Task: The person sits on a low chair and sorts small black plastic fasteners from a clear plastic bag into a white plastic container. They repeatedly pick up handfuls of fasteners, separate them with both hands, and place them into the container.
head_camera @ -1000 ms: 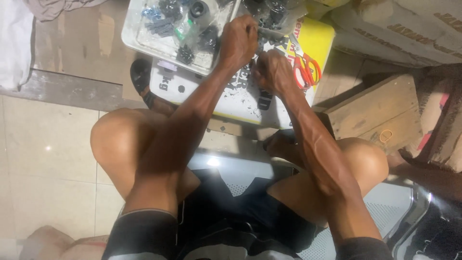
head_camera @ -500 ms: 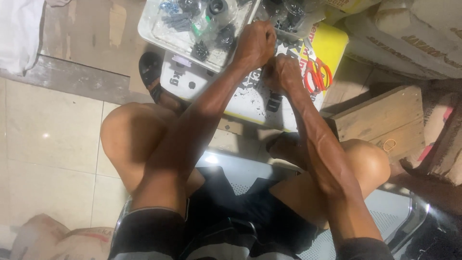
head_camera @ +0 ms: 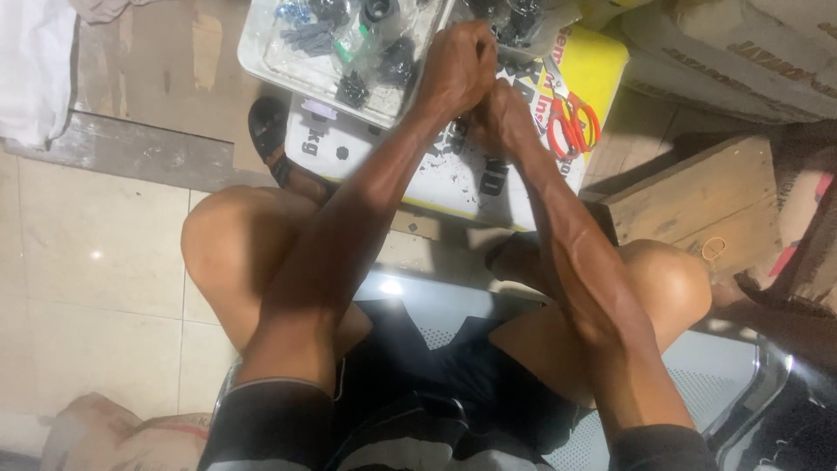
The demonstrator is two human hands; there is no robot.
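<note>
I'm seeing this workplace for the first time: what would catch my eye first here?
First, the two hands, left hand and right hand, pressed together at top centre over a white and yellow board. Bright orange scissors lie on the board just right of them. A clear tray of small black parts sits to the upper left.

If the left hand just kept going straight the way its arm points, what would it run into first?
Probably the clear plastic tray of small black parts, just beyond the left hand; depth is hard to judge.

Glossy beige floor tiles [head_camera: 87, 288], wooden crate [head_camera: 697, 201]
</note>
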